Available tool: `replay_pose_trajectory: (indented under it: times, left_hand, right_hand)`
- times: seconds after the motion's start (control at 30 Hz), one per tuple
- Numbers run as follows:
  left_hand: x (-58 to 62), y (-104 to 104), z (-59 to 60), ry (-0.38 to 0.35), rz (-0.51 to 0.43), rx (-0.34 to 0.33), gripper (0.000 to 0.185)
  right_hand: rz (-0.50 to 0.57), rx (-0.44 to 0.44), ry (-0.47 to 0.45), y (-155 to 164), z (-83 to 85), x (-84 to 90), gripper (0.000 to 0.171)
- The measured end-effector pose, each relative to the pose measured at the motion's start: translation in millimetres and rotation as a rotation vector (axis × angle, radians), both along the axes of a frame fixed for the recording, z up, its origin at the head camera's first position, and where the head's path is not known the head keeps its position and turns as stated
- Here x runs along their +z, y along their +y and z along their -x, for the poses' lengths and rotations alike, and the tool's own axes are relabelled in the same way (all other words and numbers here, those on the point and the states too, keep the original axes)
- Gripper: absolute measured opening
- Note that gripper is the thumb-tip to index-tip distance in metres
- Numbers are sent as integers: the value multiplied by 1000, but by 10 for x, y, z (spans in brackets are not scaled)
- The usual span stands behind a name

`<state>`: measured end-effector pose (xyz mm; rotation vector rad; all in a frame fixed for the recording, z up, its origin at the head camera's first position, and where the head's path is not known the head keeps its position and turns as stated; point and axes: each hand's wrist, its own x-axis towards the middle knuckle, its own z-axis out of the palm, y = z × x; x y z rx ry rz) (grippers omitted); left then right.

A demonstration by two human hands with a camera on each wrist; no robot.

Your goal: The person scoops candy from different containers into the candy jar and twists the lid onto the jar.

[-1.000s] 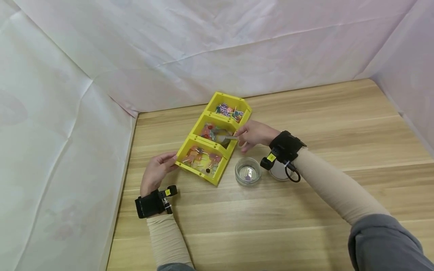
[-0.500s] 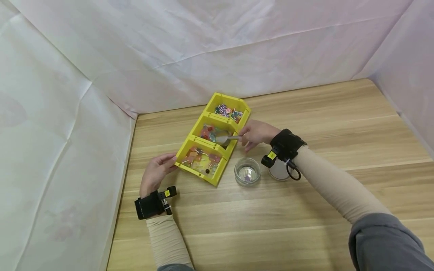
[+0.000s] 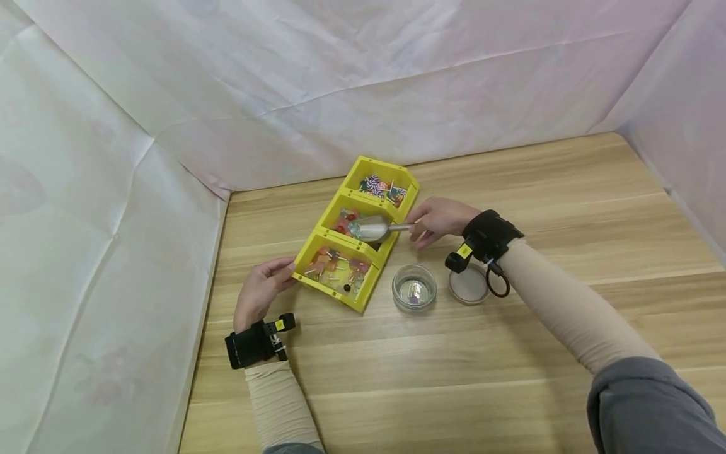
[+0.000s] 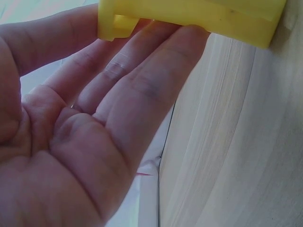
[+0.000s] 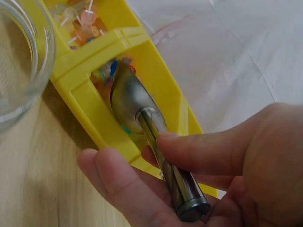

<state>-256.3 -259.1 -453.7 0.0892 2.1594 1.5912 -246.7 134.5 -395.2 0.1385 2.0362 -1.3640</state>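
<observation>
Fingers of the right hand pinch the handle of a metal scoop, thumb on top, index below. Scoop bowl sits in the middle compartment of the yellow tray, among small coloured pieces; whether it carries any cannot be told. Left hand: fingers straight, pressed flat against the tray's near corner, bracing it on the table. Glass bowl stands just beside the tray's near end, a round lid next to it.

Judgement: to scoop cleanly, keep the scoop's mouth level as it lifts, so pieces do not roll out over the divider. Hold the brace firm; the light tray could slide under the push. Grip near the handle's end gives little control, so go slowly.
</observation>
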Motion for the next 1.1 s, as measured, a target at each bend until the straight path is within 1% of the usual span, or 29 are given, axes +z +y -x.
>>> replay_pose_trajectory:
  times: [0.17, 0.33, 0.6, 0.93, 1.1]
  left_hand:
    - [4, -3, -4, -2, -5, 2, 36]
    - [-11, -9, -4, -7, -4, 13, 36]
    - [-20, 13, 10, -8, -14, 8, 36]
    - [-16, 23, 18, -4, -18, 3, 36]
    - [-7, 23, 15, -8, 0, 5, 37]
  right_hand:
    - [47, -4, -31, 95, 44, -51, 40]
    - [80, 7, -31, 168, 61, -97, 40]
    - [126, 4, -39, 243, 51, -155, 42]
    - [163, 15, -42, 362, 17, -107, 43]
    - [161, 55, -35, 423, -12, -76, 44]
